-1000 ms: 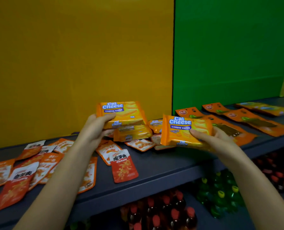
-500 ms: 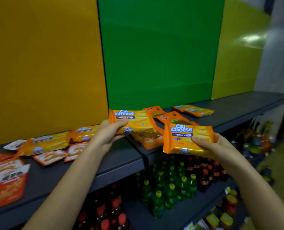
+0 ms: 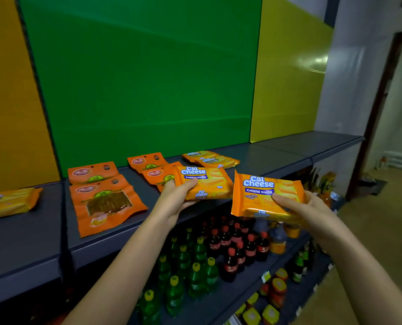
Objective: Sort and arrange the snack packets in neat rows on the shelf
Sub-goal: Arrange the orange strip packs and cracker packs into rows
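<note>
My left hand (image 3: 175,200) grips an orange Cal Cheese wafer packet (image 3: 207,184) by its lower left corner, over the front edge of the grey shelf (image 3: 277,158). A second Cal Cheese packet (image 3: 261,195) is held by my right hand (image 3: 305,209), out in front of the shelf edge and above the bottles. Two more Cal Cheese packets (image 3: 210,158) lie at the back of the shelf below the green panel. Several orange pouches with clear windows (image 3: 106,202) lie flat to the left. Another wafer packet (image 3: 10,201) lies at the far left.
The shelf's right part (image 3: 324,143), below the yellow panel, is bare. Lower shelves hold green bottles (image 3: 196,277), dark red-capped bottles (image 3: 237,245) and small jars (image 3: 277,287). A doorway (image 3: 397,113) opens at the right.
The view has swung right along the shelf. Both hands have carried their Cal Cheese packets rightward, past the orange pouches; the red snack sachets at the left are out of view.
</note>
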### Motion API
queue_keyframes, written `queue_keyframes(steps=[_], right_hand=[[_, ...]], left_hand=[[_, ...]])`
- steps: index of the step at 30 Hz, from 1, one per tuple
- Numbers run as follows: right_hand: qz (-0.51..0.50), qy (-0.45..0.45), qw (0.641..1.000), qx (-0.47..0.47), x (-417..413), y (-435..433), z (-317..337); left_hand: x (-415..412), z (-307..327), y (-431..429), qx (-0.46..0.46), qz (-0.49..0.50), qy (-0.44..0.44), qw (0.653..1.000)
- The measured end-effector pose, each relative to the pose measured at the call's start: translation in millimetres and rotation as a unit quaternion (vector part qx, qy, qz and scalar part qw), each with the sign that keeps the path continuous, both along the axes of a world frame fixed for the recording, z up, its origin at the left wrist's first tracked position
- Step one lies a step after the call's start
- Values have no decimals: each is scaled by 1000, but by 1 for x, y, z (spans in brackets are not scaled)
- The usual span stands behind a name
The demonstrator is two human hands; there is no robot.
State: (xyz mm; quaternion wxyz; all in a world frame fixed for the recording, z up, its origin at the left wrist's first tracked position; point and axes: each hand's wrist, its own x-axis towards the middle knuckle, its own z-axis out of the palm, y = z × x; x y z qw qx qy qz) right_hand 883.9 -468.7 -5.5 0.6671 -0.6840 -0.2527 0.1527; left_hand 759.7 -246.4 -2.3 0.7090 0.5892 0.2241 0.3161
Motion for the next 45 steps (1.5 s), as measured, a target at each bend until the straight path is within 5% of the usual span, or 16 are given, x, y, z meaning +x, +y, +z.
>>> queue_keyframes(steps=[14,21,29,37,45], right_hand=[[28,-17,999,-18,190,35,6],[62,5,998,-11,265,86,2],[152,-26,988,-29,339,139,7],[158,-11,986,-61,417,200,-10],[150,-96,973,-146,455,260,-13]], left_hand=[[172,-24,7,30,14,34,999],[188,-27,14,154,122,151,969],[199,-27,3,329,248,374,831],[209,-12,0,468,327,483,664],[234,14,14,535,363,476,596]])
